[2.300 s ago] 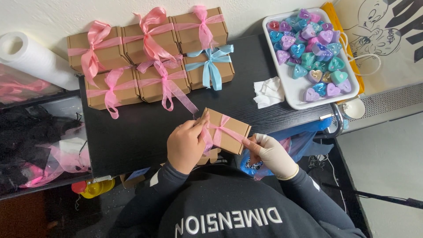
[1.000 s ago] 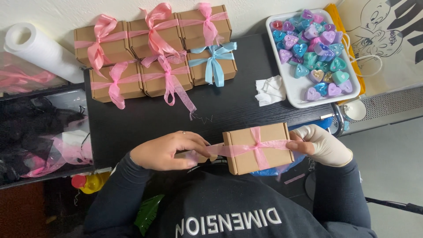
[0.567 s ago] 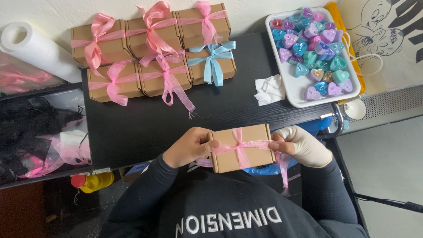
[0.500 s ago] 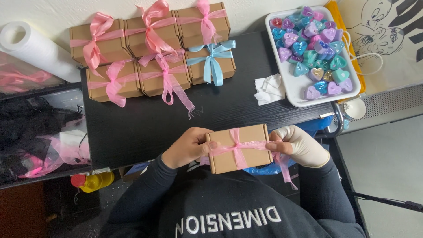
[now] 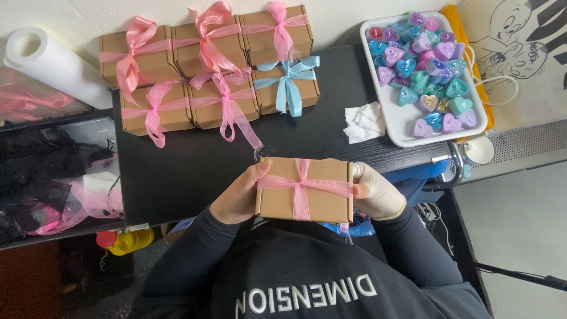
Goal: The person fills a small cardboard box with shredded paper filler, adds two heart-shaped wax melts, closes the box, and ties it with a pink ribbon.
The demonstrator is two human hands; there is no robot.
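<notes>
Here the box [image 5: 304, 189], small brown cardboard crossed by a pink ribbon [image 5: 301, 188], is held above the near edge of the surface [image 5: 195, 159]. The left hand [image 5: 236, 198] and gloved right hand [image 5: 378, 192] clamp its ends. It looks light, stiff, dentable; the side walls seem the safest hold, since the ribbon could slip.

The box [image 5: 304, 189] hides most fingers of both hands, and their grip underneath perhaps stays unseen.
</notes>
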